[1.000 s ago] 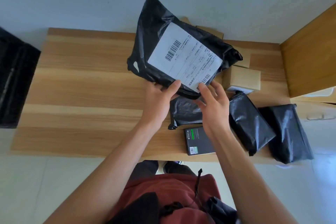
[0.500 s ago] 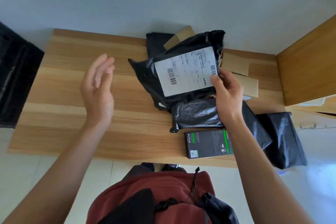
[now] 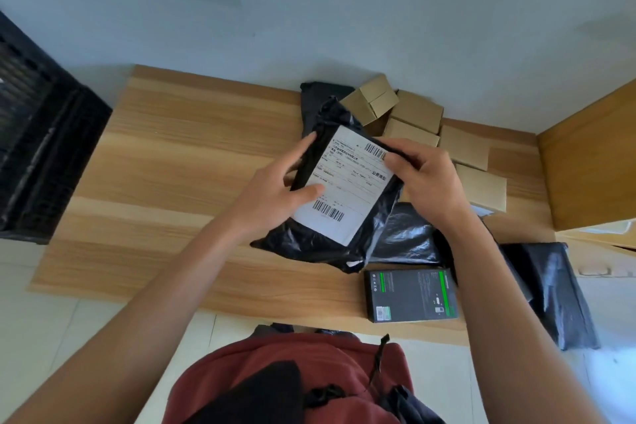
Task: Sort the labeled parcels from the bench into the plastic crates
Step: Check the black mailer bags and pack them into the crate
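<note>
Black poly parcel (image 3: 320,244) with white shipping label (image 3: 347,182) held above the wooden surface (image 3: 165,162), label facing up, tilted. Left hand (image 3: 275,193) grips the left edge, thumb pressed on the label, fingers behind. Right hand (image 3: 426,179) grips the upper right corner, fingers curled over it. Below and right: more black poly bags (image 3: 409,237), a dark box with green stripes (image 3: 413,296), tan cartons (image 3: 464,148) at the back. Black plastic crate (image 3: 38,155) at far left, well apart from the parcel.
</note>
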Demonstrator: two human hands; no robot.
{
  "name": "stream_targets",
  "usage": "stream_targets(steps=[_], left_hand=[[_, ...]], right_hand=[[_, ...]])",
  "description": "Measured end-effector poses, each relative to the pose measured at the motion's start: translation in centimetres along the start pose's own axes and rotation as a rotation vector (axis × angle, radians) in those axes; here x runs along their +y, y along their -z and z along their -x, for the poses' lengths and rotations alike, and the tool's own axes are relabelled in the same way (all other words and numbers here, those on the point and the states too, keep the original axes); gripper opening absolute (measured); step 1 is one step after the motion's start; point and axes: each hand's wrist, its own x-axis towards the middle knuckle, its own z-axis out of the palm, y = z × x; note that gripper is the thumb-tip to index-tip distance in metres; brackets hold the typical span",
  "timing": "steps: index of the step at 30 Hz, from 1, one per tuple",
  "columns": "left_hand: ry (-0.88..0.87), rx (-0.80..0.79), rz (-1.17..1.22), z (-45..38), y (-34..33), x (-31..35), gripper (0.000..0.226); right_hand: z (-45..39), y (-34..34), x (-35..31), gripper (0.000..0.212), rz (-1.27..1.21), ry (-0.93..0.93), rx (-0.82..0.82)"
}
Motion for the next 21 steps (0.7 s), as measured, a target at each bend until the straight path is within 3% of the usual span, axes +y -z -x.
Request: stream_targets(steps=[7,11,18,21], left_hand=[[0.0,-0.033,0.142,-0.3,0.6,0.5,0.096],[-0.038,0.074,0.236,-0.2,0.0,1.3,0.101],[-0.075,0.287,0.401,-0.6,-0.4,3.2,0.099],[-0.098,0.4,0.457,-0.6,-0.5,4.0,0.091]], right_hand=[[-1.3,-2.0,-2.0,0.026,-0.103,0.004,0.262],[-1.9,-2.9,-3.2,0.023,-0.155,0.048,0.37],[0.2,-2.9,-3.9,0.044,-0.315,0.052,0.321],[1.9,-2.5,-2.7,0.048,-0.336,0.0,0.182]])
